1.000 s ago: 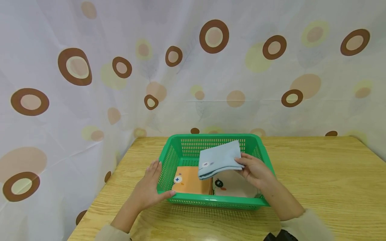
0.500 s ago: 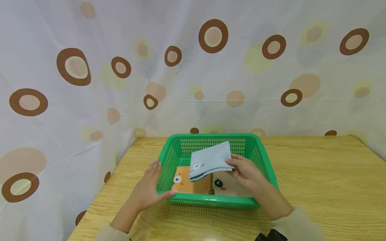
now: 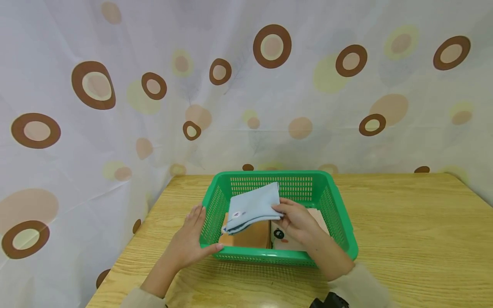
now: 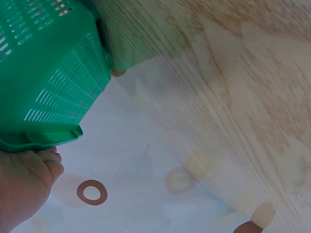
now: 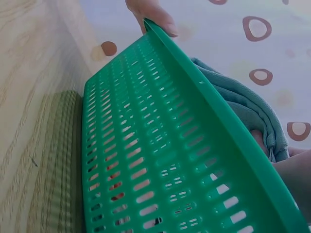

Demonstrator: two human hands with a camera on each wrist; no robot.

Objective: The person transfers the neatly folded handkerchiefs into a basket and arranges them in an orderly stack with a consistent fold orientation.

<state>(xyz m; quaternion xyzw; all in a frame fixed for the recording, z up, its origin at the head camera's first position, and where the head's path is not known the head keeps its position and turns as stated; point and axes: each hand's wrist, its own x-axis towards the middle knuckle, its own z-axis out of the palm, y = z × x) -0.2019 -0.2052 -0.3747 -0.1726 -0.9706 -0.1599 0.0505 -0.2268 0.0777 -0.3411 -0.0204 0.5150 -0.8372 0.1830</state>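
Note:
In the head view my right hand pinches one edge of a folded light blue towel with a small printed face, holding it over the green plastic basket. Its layered folds show beyond the rim in the right wrist view. Below it in the basket lie a folded orange towel at left, partly covered, and a folded cream towel with a printed eye at right, partly behind my right hand. My left hand rests at the basket's left front corner, fingers extended along the side rim and thumb on the front rim.
The basket stands on a wooden table. Behind and to the left hangs a white curtain with brown and yellow circle prints. A black object sits near the right sleeve.
My right hand has carried the light blue towel leftward, from above the cream towel to above the orange one. The left hand and the basket have stayed in place.

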